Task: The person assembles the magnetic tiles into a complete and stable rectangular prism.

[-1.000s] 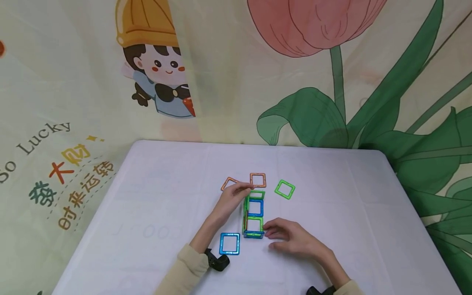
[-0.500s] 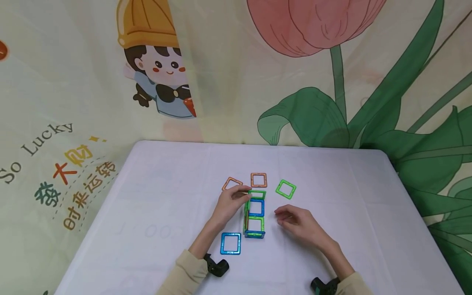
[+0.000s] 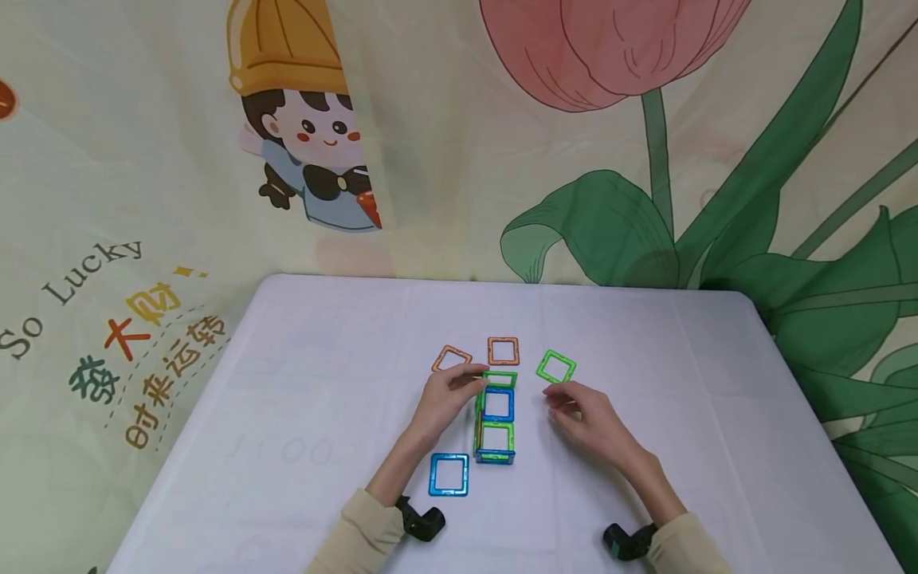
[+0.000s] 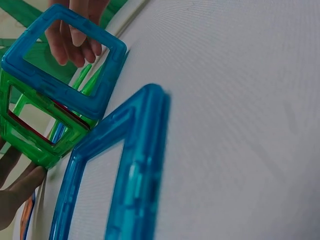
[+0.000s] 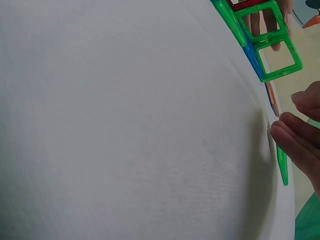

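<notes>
A structure of joined magnetic tiles stands mid-table, with green and blue square frames lying flat, a green wall (image 5: 285, 75) along its left side and a blue upright tile (image 4: 112, 45) at its near end. My left hand (image 3: 446, 400) pinches the green wall at the far left corner; in the left wrist view its fingers (image 4: 25, 187) touch the green frame. My right hand (image 3: 591, 418) hovers right of the structure, fingers loosely bent, holding nothing. Just beyond its fingertips lies a loose green magnetic tile (image 3: 562, 357); whether they touch it is unclear.
Two orange magnetic tiles, one square-on (image 3: 504, 340) and one turned (image 3: 448, 348), lie behind the structure, the latter partly behind my left hand. A loose blue tile (image 3: 449, 457) lies front left. All rest on a white-covered table (image 3: 344, 359) against a printed backdrop (image 3: 430, 119).
My right hand has drawn away from the structure's near right corner and moved right and farther back, close to the loose green tile. The left hand has stayed at the structure's far left corner.
</notes>
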Demonstrator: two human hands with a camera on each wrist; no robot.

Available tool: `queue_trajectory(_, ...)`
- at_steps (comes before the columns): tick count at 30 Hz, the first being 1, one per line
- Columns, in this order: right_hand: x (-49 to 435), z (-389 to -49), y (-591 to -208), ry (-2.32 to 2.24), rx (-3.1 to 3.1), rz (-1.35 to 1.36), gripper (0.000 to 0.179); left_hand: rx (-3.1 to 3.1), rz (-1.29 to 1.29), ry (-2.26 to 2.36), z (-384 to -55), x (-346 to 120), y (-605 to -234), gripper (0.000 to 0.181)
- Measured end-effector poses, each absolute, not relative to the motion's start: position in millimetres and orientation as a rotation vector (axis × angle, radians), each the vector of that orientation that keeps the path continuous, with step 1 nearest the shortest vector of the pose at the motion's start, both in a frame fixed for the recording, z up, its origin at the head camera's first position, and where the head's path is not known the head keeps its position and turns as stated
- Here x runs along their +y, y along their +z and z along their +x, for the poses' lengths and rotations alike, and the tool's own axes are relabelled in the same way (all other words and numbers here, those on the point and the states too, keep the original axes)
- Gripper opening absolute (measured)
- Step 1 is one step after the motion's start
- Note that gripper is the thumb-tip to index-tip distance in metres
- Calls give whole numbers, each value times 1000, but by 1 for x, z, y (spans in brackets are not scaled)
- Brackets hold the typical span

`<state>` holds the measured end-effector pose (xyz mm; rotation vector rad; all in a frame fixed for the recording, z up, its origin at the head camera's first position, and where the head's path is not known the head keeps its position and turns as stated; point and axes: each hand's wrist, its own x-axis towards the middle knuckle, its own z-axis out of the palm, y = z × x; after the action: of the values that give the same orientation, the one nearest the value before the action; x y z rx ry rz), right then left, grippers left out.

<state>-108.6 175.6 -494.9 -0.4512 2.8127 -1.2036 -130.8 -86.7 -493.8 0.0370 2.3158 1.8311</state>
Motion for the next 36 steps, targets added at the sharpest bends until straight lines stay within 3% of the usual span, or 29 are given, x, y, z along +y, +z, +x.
queue_trajectory(12,180,-132,-493,-1029,3012,-528,38,2306,32,1835,-131,-88,-496,33)
queue_trajectory(36,172,-160,-498,-658,3051,-409,50,2277,39,1855,-130,-90,-500,33)
